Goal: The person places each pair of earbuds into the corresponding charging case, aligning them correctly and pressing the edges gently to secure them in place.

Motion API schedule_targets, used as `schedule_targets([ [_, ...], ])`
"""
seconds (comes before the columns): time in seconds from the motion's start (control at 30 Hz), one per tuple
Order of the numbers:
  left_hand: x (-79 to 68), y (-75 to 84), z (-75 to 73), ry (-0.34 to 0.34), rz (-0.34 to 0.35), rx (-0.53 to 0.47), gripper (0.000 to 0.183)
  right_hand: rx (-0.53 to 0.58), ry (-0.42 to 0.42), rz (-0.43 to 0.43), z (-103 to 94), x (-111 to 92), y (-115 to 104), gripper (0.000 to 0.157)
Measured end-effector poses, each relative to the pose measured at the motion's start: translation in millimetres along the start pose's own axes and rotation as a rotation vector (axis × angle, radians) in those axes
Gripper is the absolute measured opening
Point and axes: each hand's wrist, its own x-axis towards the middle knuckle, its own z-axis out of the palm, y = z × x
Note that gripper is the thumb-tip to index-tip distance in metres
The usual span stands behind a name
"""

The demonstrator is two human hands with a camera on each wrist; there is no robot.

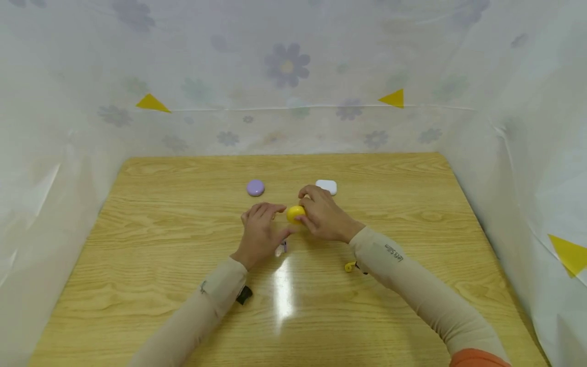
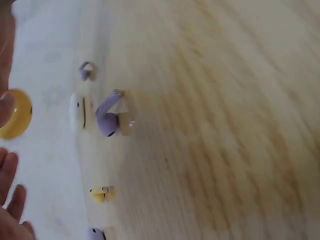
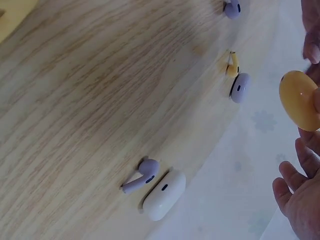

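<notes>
My right hand [image 1: 323,216] pinches a smooth, rounded yellow earbud case [image 1: 295,214] above the table, its thumb across the near side. My left hand [image 1: 262,230] is beside the case, thumb and fingers spread, with the fingertips close to its left side. In the left wrist view the right thumb overlaps the yellow case [image 2: 18,115], while the fingers of my left hand [image 2: 12,210] are apart below it. A purple earbud [image 1: 284,246] lies on the table by the left wrist. Near the right sleeve is a small yellow earbud [image 1: 349,266], partly hidden.
Farther back on the wooden table [image 1: 183,204] are a round purple case [image 1: 255,187] and a white case [image 1: 326,186], partly covered by the right hand. In the right wrist view another purple earbud [image 3: 142,176] lies beside the white case. White sheeting [image 1: 527,178] borders the table.
</notes>
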Motion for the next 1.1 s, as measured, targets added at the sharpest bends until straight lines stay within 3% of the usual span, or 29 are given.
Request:
schedule_targets([
  [0.13, 5.4, -4.7, -8.4, -0.167, -0.212, -0.191, 0.042, 0.008, 0.010, 0.003, -0.9, -2.1, 2.0, 0.023],
  [0.3, 14.0, -8.9, -10.5, -0.285, -0.334, -0.271, 0.039, 0.031, -0.002, -0.009, -0.2, -3.5, 3.0, 0.022],
  [0.47, 19.4, -6.3, -7.1, -0.334, -0.348, -0.320, 0.036, 0.054, -0.015, -0.011, -1.5, -3.9, 0.6, 0.021],
  [1.1, 20.8, -3.6, -5.7, -0.335, -0.357, -0.289, 0.030, 0.100, 0.014, -0.043, -1.9, -2.9, 0.6, 0.018],
])
